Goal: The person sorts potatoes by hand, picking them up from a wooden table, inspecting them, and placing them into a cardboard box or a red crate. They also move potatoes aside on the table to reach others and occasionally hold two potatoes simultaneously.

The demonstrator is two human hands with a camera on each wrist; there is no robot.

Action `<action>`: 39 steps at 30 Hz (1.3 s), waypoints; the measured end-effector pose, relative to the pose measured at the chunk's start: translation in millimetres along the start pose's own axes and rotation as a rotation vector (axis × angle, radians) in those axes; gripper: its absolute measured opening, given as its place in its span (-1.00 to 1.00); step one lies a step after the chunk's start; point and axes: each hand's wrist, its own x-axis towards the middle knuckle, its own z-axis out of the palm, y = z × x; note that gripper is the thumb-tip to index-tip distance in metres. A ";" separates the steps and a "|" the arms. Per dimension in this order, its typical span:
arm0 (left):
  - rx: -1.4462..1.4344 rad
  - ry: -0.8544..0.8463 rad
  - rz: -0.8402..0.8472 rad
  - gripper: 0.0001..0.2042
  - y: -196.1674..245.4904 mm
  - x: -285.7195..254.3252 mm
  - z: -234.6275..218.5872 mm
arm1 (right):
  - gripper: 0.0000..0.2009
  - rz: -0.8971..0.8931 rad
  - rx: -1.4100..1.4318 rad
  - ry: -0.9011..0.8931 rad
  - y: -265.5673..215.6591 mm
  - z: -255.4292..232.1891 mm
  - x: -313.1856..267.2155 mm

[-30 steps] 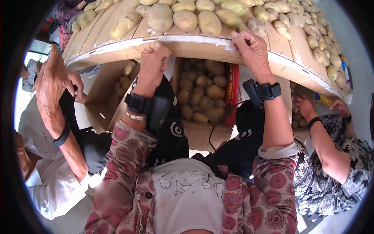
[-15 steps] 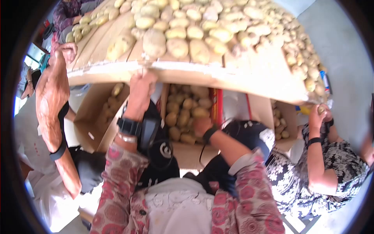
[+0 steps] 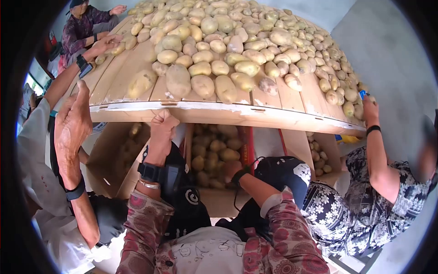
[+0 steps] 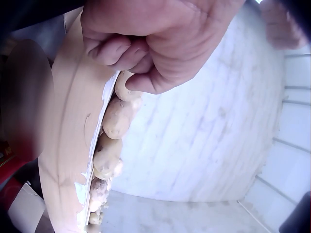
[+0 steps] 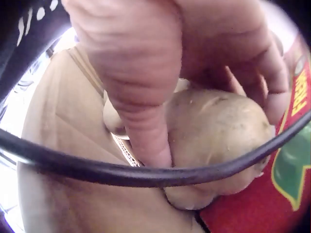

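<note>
My right hand is down in the potato box below the table's front edge. In the right wrist view, thumb and fingers of that hand grip a large pale potato near the box's red printed wall. More potatoes lie beside it in the box. My left hand is raised just in front of the table edge, its fingers curled. The left wrist view shows those fingers bent in with nothing between them, overlapping the row of potatoes at the edge.
Potatoes of many sizes cover the table. Open cardboard boxes with potatoes stand left and right beneath it. One person's hand is close at my left, another's at the right edge. A black cable crosses the right wrist view.
My right hand has dropped from the table edge into the potato box and taken hold of a potato. The left hand stays curled by the edge. The head view now shows more of the table.
</note>
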 end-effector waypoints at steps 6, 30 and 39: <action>-0.006 -0.020 -0.003 -0.72 -7.2 -4.6 8.7 | -0.39 -0.486 0.798 0.171 18.6 -149.2 -50.0; 0.114 -0.140 -0.020 -0.68 -33.3 -13.1 55.7 | -0.62 -0.175 1.990 1.086 163.7 -214.6 -116.9; 0.062 -0.149 -0.023 -0.68 -27.1 -10.7 48.1 | -0.53 0.243 1.344 1.350 204.6 -203.5 -80.3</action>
